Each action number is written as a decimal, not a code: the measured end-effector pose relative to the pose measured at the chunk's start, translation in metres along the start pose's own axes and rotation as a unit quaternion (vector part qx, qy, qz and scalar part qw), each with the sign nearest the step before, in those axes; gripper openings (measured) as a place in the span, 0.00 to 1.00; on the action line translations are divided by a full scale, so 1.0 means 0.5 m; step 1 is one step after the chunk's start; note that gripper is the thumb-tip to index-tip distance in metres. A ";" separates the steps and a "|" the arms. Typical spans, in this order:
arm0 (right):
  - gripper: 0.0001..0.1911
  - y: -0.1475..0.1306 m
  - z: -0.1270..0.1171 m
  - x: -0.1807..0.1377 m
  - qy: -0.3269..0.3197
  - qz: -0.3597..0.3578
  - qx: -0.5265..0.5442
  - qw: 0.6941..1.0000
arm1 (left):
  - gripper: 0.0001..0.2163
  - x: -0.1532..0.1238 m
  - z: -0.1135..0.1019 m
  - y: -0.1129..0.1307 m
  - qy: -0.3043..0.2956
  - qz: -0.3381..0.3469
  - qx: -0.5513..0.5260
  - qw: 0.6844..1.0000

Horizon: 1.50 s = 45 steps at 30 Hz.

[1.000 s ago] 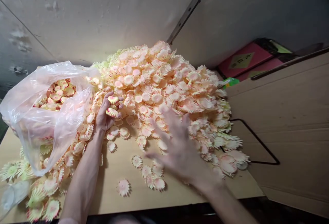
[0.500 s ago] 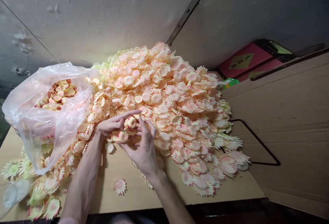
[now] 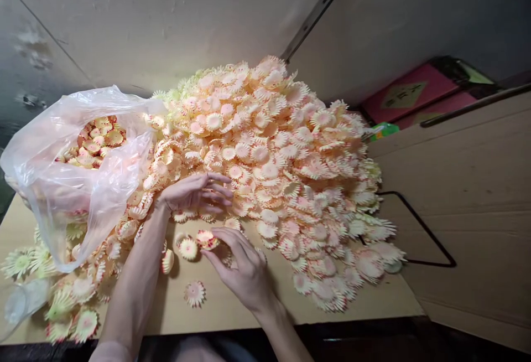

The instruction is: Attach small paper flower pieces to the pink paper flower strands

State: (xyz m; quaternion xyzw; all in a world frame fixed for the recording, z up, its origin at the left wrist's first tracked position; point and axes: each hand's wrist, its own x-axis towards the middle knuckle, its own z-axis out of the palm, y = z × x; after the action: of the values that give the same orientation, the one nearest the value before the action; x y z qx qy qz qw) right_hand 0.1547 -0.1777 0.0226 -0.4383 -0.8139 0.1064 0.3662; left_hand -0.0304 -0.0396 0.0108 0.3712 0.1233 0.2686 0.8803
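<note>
at the far left, a clear, see-through round piece [image 3: 25, 301] lies on the flat, light tan tabletop [image 3: 178, 317]. it is too blurry to name. above it sits a big, thin, cloudy white plastic bag [image 3: 68, 185]. its mouth gapes, and lots of little yellow and red cup-shaped pieces [image 3: 99, 139] are inside. loose, pale green and pink flower pieces with spiky edges [image 3: 85, 323] lie below the bag.

next is the left hand [image 3: 197, 193]. its fingers are apart and point right, by the front of a tall heap of pale pink and cream flower pieces [image 3: 265, 140]. i cannot tell if they touch the heap.

beside the left arm, a small cream cup-like flower [image 3: 167, 261] is on the table. to its right is a small, round cream flower [image 3: 188, 248]. a flat, pale pink flower with a spiky rim [image 3: 194, 294] lies nearer the front edge.

then comes the right hand [image 3: 244, 268]. its thumb and fingertips pinch a small cream and red cup-shaped flower [image 3: 207, 239]. that flower is below the left hand, just beside the round cream one.

the heap spreads far to the right. behind it, a thin grey metal strip [image 3: 317, 13] slants up the wall. farther right are a red box with a dull yellow diamond [image 3: 415, 93], a bent, thin, dark rod [image 3: 418, 223] and a big brown cardboard sheet [image 3: 468, 196].
</note>
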 end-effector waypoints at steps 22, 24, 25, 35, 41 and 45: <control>0.11 0.093 -0.005 0.134 -0.117 -0.013 -0.174 0.978 | 0.22 0.015 0.014 0.012 0.206 0.325 -0.015 0.923; 0.10 0.095 -0.005 0.145 -0.105 -0.004 -0.164 0.981 | 0.21 0.015 0.015 0.012 0.198 0.322 -0.014 0.926; 0.10 0.093 -0.008 0.149 -0.084 0.012 -0.138 0.987 | 0.20 0.015 0.015 0.011 0.194 0.320 -0.013 0.927; 0.21 0.107 -0.027 0.233 0.098 0.317 0.394 0.857 | 0.25 0.026 0.007 0.007 0.218 0.276 0.091 0.932; 0.24 0.123 0.001 0.273 0.065 0.299 0.452 0.838 | 0.28 0.032 0.003 -0.005 0.265 0.250 0.136 0.921; 0.22 0.134 0.002 0.297 0.108 0.277 0.498 0.815 | 0.24 0.033 0.001 -0.007 0.301 0.261 0.116 0.910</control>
State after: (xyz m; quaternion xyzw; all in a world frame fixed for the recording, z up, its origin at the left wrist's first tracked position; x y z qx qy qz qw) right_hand 0.1451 -0.0204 0.0634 -0.4120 -0.4488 0.5460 0.5750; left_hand -0.0153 -0.0329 0.0081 0.3914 0.3114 0.5712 0.6508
